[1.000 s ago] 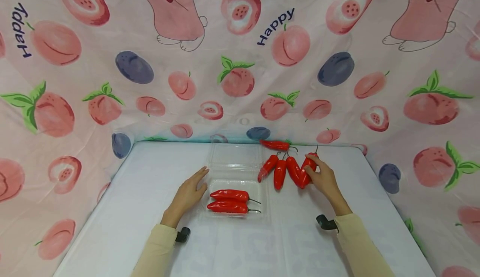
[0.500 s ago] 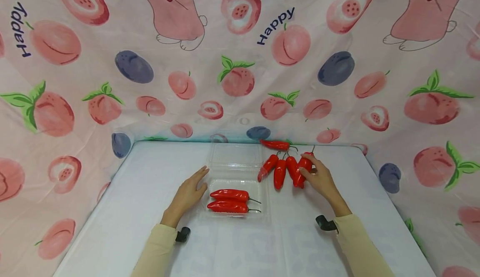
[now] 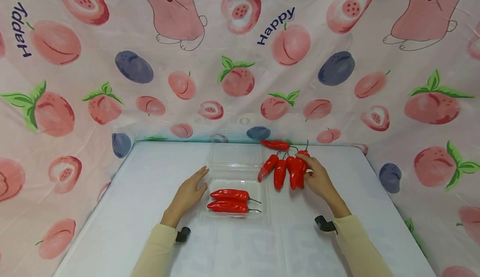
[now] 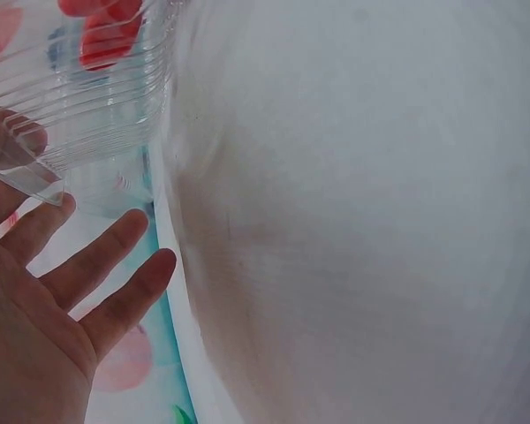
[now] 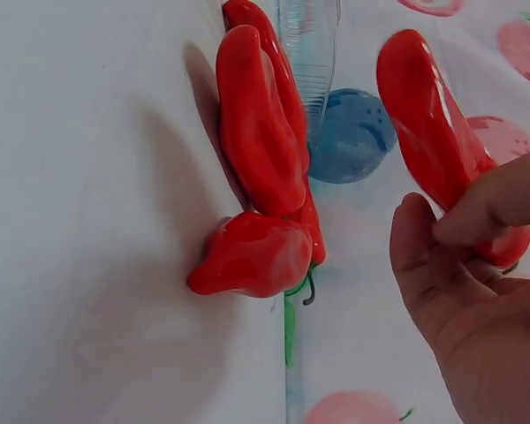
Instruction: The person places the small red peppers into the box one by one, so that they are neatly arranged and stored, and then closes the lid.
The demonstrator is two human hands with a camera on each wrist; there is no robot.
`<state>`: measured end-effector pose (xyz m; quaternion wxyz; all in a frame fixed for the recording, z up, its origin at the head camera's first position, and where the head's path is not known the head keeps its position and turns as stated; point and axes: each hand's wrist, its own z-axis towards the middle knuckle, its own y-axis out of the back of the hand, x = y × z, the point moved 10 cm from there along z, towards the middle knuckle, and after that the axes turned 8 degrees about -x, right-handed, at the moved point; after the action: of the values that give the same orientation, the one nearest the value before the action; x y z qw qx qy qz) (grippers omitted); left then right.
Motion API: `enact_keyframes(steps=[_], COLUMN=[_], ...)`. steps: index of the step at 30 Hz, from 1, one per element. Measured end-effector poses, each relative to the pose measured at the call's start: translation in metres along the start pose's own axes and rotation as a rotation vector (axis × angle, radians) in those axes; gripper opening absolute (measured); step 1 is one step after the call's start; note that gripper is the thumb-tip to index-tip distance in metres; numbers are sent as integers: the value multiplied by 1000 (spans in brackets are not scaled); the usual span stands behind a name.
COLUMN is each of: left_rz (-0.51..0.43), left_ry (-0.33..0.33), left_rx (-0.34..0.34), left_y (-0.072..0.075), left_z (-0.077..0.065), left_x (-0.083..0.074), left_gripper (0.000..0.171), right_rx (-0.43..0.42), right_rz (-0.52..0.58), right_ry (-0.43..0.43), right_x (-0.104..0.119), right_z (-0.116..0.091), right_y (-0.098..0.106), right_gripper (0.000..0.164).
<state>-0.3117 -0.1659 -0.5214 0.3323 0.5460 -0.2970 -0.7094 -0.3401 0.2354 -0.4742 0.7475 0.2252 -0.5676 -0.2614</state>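
My right hand (image 3: 319, 178) pinches a red chili pepper (image 5: 421, 115) between thumb and fingers. In the right wrist view this pepper is raised off the white table, its stem end near the palm. Other red peppers (image 3: 279, 175) lie just left of this hand, and the held one overlaps one of them in the head view. A clear plastic clamshell box (image 3: 236, 183) lies unfolded, its lid (image 3: 235, 155) toward the back. Two red peppers (image 3: 228, 206) lie side by side in its base, stems right. My left hand (image 3: 188, 191) rests at the box's left edge, fingers extended.
One more red pepper (image 3: 276, 145) lies at the table's back edge, beyond the others. The white table (image 3: 150, 177) ends at a fruit-printed cloth (image 3: 240, 114) hanging behind it. Each wrist carries a black camera mount (image 3: 324, 223).
My right hand has moved a little left with the pepper, which now stands more upright over the neighbouring one. The left hand and the box have stayed in place.
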Motion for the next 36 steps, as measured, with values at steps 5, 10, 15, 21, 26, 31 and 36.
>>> enact_keyframes(steps=[5,10,15,21,26,31,36], left_rz=[3,-2,-2,2,-4,-9,4], left_ry=[2,3,1,-3,4,3,2], left_rx=[2,6,4,-2,2,4,1], left_y=[-1,-1,-1,0,0,0,1], left_z=[0,0,0,0,0,-1,-1], left_x=[0,-1,0,-1,-1,-2,-2], left_gripper=[53,53,53,53,53,53,53], right_rx=[-25,-52,-126,-228,-265,-278,-213], right_rz=[-15,-47,-96,-195,-235,-280,-350], right_ry=[62,100,192,253,294,261,266], right_x=[9,14,24,32,39,35,34], right_z=[0,-1,-3,-6,-9,-8,-5], right_y=[1,3,9,19,21,21,14], right_gripper=[71,71,69,63,55,50,46])
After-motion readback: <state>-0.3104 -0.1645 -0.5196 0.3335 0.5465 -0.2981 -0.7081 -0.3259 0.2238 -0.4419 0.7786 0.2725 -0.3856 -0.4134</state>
